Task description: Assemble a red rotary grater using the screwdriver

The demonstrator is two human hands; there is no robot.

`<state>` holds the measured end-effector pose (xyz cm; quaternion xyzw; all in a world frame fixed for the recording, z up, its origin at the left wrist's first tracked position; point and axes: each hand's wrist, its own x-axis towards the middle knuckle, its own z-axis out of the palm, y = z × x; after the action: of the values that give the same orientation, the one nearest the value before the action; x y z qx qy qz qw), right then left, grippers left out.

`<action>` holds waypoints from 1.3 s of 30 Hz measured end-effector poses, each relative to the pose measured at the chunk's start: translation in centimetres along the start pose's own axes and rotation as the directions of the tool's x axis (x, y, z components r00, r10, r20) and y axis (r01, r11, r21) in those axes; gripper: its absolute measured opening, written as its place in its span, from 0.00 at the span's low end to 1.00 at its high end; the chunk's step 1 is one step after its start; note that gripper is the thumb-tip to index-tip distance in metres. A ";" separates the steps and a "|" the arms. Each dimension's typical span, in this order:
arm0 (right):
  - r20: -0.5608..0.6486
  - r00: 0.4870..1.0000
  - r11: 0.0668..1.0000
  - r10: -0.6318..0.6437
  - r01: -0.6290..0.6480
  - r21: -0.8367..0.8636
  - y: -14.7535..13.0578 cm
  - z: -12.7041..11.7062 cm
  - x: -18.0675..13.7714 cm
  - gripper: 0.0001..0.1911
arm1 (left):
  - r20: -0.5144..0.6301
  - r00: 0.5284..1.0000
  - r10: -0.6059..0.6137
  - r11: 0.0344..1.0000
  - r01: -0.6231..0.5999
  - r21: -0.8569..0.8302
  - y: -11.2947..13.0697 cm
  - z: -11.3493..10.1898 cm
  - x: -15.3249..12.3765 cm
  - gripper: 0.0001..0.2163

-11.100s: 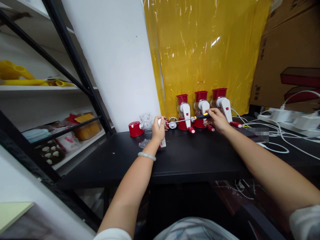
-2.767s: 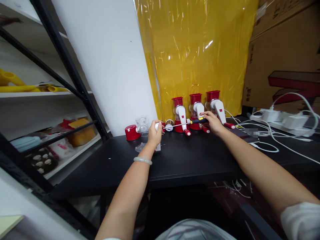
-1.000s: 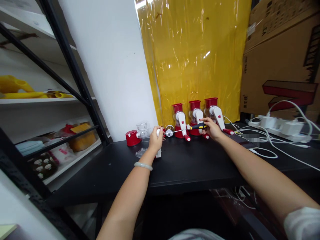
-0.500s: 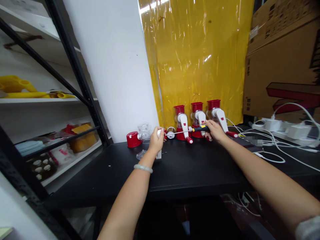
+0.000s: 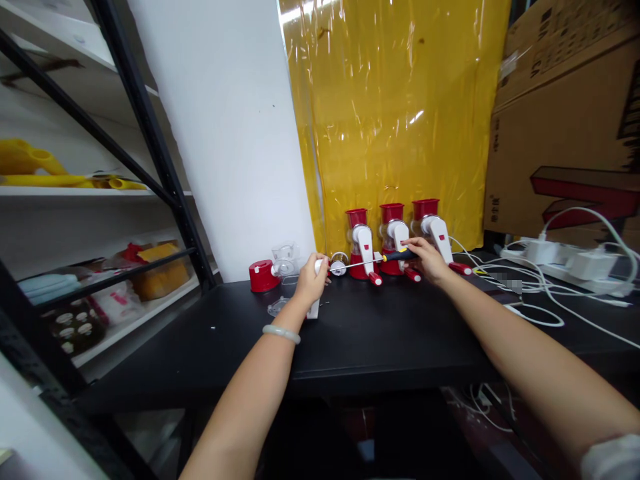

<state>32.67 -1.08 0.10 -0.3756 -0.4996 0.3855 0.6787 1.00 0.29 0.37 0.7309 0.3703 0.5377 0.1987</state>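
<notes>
My left hand (image 5: pixel 312 279) is closed around a white crank handle (image 5: pixel 313 311), whose lower end shows beneath the palm. In my right hand (image 5: pixel 425 261) is a screwdriver (image 5: pixel 397 255) with a black and yellow grip. Its long shaft runs left to the white part at my left fingers; the exact contact of the tip is too small to see. Behind the shaft sits a round metal-rimmed piece (image 5: pixel 339 267). A red base (image 5: pixel 264 277) and a clear plastic housing (image 5: pixel 285 259) stand left of my left hand. A flat clear piece (image 5: pixel 277 307) lies beside my wrist.
Three red and white rotary graters (image 5: pixel 364 243) stand along the back of the black table (image 5: pixel 240 347). White cables and a power strip (image 5: pixel 570 261) occupy the right side, before a large cardboard box (image 5: pixel 560 133). A shelf rack (image 5: pixel 145 127) rises on the left.
The fingers of my right hand have shifted on the screwdriver grip, the lower ones drawing in. My left hand keeps its hold. The whole view has slid slightly.
</notes>
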 end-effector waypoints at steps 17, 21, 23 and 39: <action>-0.088 0.996 0.997 -0.028 0.021 -0.080 0.9 -0.1 0.5 0.07 | 0.031 0.999 0.022 0.999 -0.023 0.044 0.0 0.1 0.1 0.14; -0.090 0.996 0.999 -0.021 0.018 -0.028 0.5 -0.1 0.5 0.10 | 0.026 0.999 0.021 0.999 -0.022 0.040 0.0 0.1 0.1 0.14; -0.097 0.995 0.999 -0.028 0.024 -0.041 0.5 -0.2 0.5 0.11 | 0.026 1.000 0.017 0.999 -0.018 0.037 0.0 0.1 0.1 0.13; -0.056 0.998 0.993 -0.023 0.016 -0.121 0.3 -0.2 0.3 0.11 | 0.019 1.000 -0.023 1.000 0.022 0.007 0.3 0.1 0.1 0.13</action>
<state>32.93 -0.69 -0.08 -0.4218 -0.5058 0.3369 0.6728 1.24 0.22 0.58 0.7324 0.3785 0.5272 0.2058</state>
